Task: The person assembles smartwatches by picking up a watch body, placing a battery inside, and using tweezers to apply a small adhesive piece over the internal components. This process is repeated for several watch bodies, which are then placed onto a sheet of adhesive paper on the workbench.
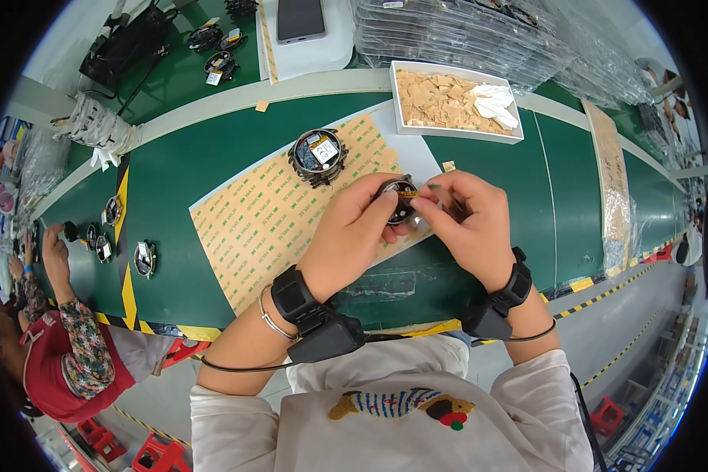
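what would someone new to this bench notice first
Probably the small round black device at the centre, held in the left hand, with the right hand close against its right side. Beyond it to the left, a second round dark device with a white label lies on a beige sheet with green print. Farther back, right of centre, sits a shallow white box of tan scraps.

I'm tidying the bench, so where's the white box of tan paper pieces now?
In the head view, the white box sits right of centre near the top, beyond the right hand, just in front of the clear plastic trays.
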`<state>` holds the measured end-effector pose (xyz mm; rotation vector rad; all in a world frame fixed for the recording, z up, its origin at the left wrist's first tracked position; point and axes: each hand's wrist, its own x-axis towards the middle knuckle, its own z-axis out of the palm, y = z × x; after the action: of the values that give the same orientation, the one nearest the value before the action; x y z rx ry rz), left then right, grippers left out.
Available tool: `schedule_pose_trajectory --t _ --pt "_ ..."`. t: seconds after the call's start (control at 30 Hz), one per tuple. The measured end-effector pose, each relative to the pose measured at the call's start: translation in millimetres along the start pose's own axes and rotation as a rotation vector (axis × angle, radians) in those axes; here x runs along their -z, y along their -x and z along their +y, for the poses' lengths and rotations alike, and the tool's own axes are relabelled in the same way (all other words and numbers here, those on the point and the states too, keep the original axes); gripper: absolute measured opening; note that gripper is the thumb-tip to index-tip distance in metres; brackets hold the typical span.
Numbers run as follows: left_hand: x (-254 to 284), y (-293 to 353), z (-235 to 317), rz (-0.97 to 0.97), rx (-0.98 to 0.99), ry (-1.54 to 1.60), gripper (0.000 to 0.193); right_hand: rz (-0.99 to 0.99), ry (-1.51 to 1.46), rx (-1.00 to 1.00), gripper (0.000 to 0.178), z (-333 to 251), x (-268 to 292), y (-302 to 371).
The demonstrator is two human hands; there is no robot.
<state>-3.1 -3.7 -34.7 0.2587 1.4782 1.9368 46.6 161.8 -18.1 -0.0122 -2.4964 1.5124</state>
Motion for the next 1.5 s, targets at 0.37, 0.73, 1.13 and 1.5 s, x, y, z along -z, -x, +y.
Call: schedule_pose_trajectory --t 0.37,0.73,1.13,1.5 --pt "-9 4 6 0.092 -0.030 -0.181 0.020 -0.086 -0.235 -0.260 0.006 -5 -7 2" --pt "-4 5 2 0.022 -0.103 -0.047 0.036 -0.079 -0.338 -0.147 0.007 -5 -12 4" --pt "-10 8 -2 0.077 -0.360 -0.488 0.027 -0.006 -0.175 -0.139 0.013 -5 -6 -5" --pt "0 14 14 -0.080 -0.193 -0.557 0.021 -0.239 -0.498 -0.341 0.016 1 6 -5"
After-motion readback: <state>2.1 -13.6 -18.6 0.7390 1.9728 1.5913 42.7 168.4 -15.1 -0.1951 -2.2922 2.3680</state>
